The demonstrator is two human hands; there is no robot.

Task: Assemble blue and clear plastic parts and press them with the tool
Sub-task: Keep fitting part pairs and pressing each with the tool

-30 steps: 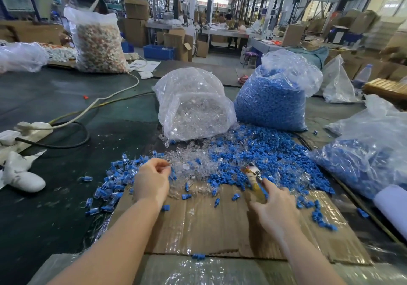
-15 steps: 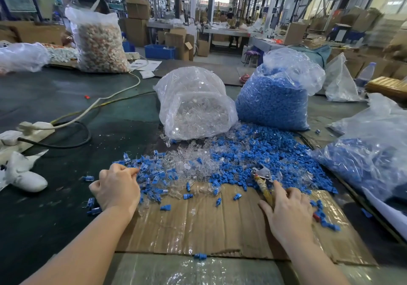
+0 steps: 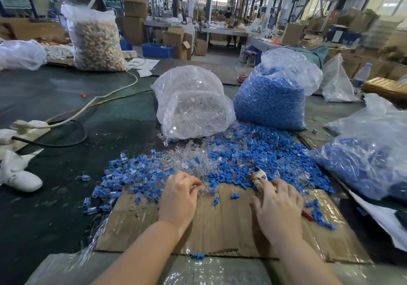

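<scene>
My left hand point(image 3: 179, 196) lies on the cardboard sheet point(image 3: 222, 225), its fingertips curled into the near edge of the pile of clear parts point(image 3: 193, 159); whether they pinch a part is hidden. My right hand point(image 3: 278, 207) grips the pliers point(image 3: 257, 175), whose metal jaws stick out past my fingers toward the heap of loose blue parts point(image 3: 259, 152). A red handle tip point(image 3: 307, 215) shows to the right of that hand. Assembled blue-and-clear pieces point(image 3: 130, 174) lie spread to the left.
A bag of clear parts point(image 3: 191, 106) and a bag of blue parts point(image 3: 273, 100) stand behind the piles. Another bag with blue pieces point(image 3: 370, 152) lies at the right. A power strip with cables point(image 3: 28, 128) and white items point(image 3: 17, 174) sit at the left.
My left hand moved from the assembled pieces on the left back right to the clear parts. My right hand stayed near the blue heap with the pliers.
</scene>
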